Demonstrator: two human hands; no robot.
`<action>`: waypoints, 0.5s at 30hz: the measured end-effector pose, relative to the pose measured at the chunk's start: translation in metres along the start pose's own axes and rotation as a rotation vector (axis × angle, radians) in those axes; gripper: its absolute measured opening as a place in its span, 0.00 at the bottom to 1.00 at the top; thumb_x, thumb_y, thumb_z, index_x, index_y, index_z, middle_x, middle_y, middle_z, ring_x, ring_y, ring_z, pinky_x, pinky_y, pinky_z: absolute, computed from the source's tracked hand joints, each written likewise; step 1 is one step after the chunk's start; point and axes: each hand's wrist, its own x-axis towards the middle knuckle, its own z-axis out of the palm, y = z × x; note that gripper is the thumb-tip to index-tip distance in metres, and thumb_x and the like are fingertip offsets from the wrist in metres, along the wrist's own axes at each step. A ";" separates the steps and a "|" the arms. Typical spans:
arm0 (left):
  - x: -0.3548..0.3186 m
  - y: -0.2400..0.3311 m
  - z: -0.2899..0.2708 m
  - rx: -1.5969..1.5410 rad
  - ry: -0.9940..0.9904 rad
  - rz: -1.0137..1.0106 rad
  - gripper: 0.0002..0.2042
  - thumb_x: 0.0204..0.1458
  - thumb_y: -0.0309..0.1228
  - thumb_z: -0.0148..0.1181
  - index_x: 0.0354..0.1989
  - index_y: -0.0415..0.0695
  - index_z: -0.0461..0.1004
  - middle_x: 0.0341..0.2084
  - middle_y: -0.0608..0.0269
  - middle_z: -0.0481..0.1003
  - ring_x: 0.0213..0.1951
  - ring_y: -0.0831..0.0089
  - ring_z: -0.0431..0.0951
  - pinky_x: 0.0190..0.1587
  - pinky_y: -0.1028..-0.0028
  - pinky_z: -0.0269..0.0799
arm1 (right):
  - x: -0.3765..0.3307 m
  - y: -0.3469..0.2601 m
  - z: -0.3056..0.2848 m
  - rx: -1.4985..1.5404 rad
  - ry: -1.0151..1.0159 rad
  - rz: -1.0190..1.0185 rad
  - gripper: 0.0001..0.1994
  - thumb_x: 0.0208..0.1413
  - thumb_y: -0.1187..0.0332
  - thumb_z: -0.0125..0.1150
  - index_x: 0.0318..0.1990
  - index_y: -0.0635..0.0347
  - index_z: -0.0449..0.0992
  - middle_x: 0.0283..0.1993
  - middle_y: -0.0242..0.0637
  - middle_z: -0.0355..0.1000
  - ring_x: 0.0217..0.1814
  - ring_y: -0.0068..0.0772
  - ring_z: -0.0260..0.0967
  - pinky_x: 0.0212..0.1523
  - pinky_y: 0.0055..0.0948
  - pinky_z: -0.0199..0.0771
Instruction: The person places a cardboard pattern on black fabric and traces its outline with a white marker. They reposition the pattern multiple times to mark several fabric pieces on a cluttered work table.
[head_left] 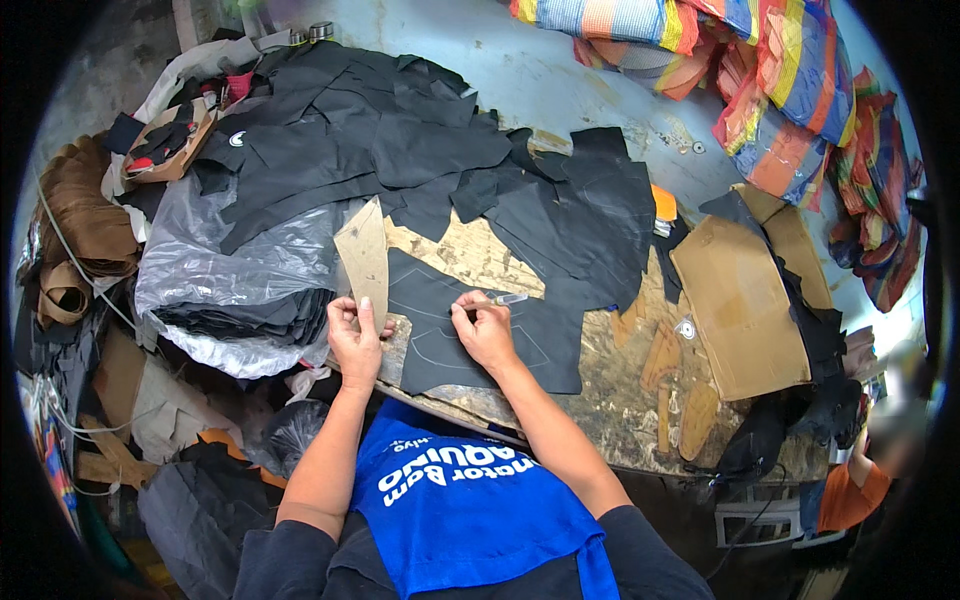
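My left hand (355, 335) grips the lower end of a tan cardboard pattern piece (365, 250), which stands tilted up at the left edge of a black fabric sheet (540, 345). My right hand (483, 325) pinches a thin clear-barrelled marking pen (505, 298) with its tip over that sheet. Pale curved outlines show on the black sheet between and below my hands. The sheet lies flat on a worn wooden worktable (620, 385).
Piled black fabric pieces (400, 140) cover the table's back. A clear plastic bag (230, 260) over stacked black pieces sits left. Brown cardboard templates (740, 300) lie right. Colourful striped cloth (780, 80) is heaped far right. Another person's orange sleeve (850, 495) shows at lower right.
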 end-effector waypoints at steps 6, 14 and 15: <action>0.001 -0.001 0.002 0.075 0.006 0.031 0.10 0.58 0.30 0.52 0.39 0.39 0.58 0.28 0.59 0.67 0.18 0.76 0.74 0.16 0.79 0.69 | -0.002 0.002 -0.010 0.055 -0.039 0.101 0.06 0.50 0.71 0.59 0.27 0.64 0.74 0.19 0.33 0.69 0.20 0.21 0.65 0.24 0.24 0.65; 0.009 0.027 0.002 -0.278 -0.120 -0.320 0.26 0.43 0.23 0.68 0.49 0.39 0.59 0.27 0.64 0.72 0.16 0.82 0.69 0.14 0.84 0.60 | -0.014 0.023 -0.058 0.258 0.384 0.256 0.09 0.59 0.70 0.53 0.41 0.66 0.73 0.28 0.35 0.75 0.30 0.21 0.72 0.31 0.21 0.71; 0.009 0.032 0.002 -0.223 -0.159 -0.298 0.26 0.42 0.23 0.67 0.49 0.39 0.60 0.27 0.64 0.72 0.15 0.82 0.69 0.13 0.84 0.60 | -0.016 0.026 -0.072 0.193 0.435 0.232 0.09 0.60 0.70 0.50 0.43 0.65 0.73 0.28 0.36 0.75 0.30 0.21 0.72 0.33 0.21 0.71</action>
